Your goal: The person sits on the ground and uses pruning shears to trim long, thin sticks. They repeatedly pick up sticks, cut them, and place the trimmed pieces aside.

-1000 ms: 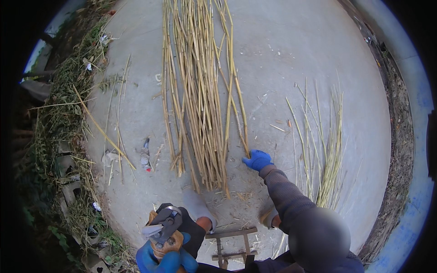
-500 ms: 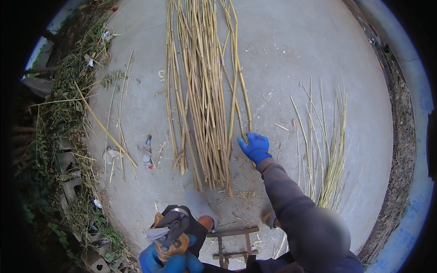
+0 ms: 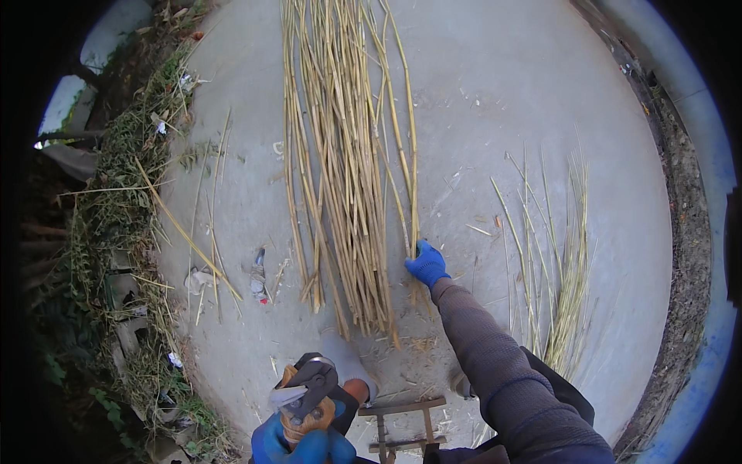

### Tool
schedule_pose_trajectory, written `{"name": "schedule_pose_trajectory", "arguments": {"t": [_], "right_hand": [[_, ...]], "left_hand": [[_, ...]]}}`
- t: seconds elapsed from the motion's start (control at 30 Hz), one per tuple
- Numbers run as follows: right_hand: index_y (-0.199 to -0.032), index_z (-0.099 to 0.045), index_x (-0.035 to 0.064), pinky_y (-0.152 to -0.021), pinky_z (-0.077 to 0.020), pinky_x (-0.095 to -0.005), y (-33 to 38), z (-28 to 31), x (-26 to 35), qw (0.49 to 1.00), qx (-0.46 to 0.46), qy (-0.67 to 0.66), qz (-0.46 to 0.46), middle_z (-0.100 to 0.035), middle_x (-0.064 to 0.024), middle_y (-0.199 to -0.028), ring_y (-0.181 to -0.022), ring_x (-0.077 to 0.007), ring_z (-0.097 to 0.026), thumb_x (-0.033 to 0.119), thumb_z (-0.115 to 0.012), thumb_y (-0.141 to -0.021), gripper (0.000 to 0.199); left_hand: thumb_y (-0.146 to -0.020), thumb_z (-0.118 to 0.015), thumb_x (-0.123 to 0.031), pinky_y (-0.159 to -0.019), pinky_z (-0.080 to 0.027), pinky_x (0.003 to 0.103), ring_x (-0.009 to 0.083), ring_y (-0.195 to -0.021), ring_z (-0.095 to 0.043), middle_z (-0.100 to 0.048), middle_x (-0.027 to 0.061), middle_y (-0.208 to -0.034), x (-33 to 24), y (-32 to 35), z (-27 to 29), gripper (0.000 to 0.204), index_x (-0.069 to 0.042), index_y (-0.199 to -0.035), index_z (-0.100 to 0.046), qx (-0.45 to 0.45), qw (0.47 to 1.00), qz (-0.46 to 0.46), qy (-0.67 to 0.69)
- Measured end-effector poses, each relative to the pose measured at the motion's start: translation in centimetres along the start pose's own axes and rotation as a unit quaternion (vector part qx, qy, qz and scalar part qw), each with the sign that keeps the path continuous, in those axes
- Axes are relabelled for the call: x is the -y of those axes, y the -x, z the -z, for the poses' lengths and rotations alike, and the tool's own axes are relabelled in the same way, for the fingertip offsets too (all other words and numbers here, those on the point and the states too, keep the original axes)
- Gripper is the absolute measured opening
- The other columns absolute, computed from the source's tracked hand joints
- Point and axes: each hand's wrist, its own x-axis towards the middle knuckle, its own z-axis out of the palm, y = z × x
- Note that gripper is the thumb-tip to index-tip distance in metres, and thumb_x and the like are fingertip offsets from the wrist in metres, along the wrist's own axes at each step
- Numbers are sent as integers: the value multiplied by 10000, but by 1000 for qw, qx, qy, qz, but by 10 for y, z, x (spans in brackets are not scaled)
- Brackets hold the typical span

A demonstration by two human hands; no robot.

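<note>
My right hand [image 3: 427, 265], in a blue glove, is closed round the near ends of thin bamboo canes [image 3: 413, 185] that lie along the right side of a long bundle. The rest of the bamboo bundle [image 3: 355, 232] stretches away on the ground, its near ends uneven. Low in the view, my left hand [image 3: 305, 447], also gloved in blue, grips a pair of pruning shears [image 3: 311, 387] with a dark metal head and tan handles. The glove hides part of the handles.
A low wooden stool frame [image 3: 402, 407] is between my feet. Thin canes [image 3: 560, 286] are heaped at the right. Loose sticks [image 3: 189, 232] and a small bottle [image 3: 258, 276] lie at the left, beside a strip of weeds [image 3: 116, 209]. Chips litter the concrete.
My right hand has shifted slightly left and down, drawing the outer canes closer to the bundle. The shears stay in my left hand; the view has moved a little.
</note>
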Motion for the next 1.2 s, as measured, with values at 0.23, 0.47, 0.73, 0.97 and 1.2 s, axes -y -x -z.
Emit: {"name": "schedule_pose_trajectory", "arguments": {"t": [0.23,0.47,0.73,0.97,1.2], "right_hand": [[-1130,-650,14,-715,-524,-290,82,90,-19,945,74,-318,27,-680,-77,-930,-771,-148,-636,264,-625,-912,333],[-1115,-627,-1,-540,-506,-242,196,209,24,913,69,-402,24,-661,-83,-762,-594,-121,-611,258,-508,-976,318],[-1043,-647,-7,-457,-462,-248,362,298,67,897,78,-416,127,-606,-66,-632,-496,-121,-559,270,-490,-1002,321],[-1058,-640,-11,-492,-492,-236,401,308,93,877,65,-423,217,-582,-51,-588,-508,-118,-583,310,-417,-1038,392],[-1033,-644,-7,-622,-566,-288,422,288,146,840,46,-473,263,-579,-42,-589,-506,-114,-579,292,-419,-1031,374]], "left_hand": [[-961,-562,-200,-511,-504,292,192,-557,-614,-657,139,-728,4,4,3,407,117,-1212,-519,37,995,-71,67],[-963,-581,-235,-557,-537,282,176,-599,-638,-672,120,-763,31,-5,16,354,51,-1172,-590,76,977,-169,105],[-946,-615,-297,-564,-541,273,174,-604,-638,-673,107,-783,49,-2,4,397,26,-1177,-615,91,971,-215,54],[-953,-607,-238,-587,-560,277,174,-666,-672,-689,128,-803,112,125,-18,340,37,-1152,-591,298,945,-121,-61],[-939,-625,-204,-603,-563,276,172,-692,-684,-698,120,-820,148,213,-18,316,38,-1136,-576,295,947,-77,-105]]}}
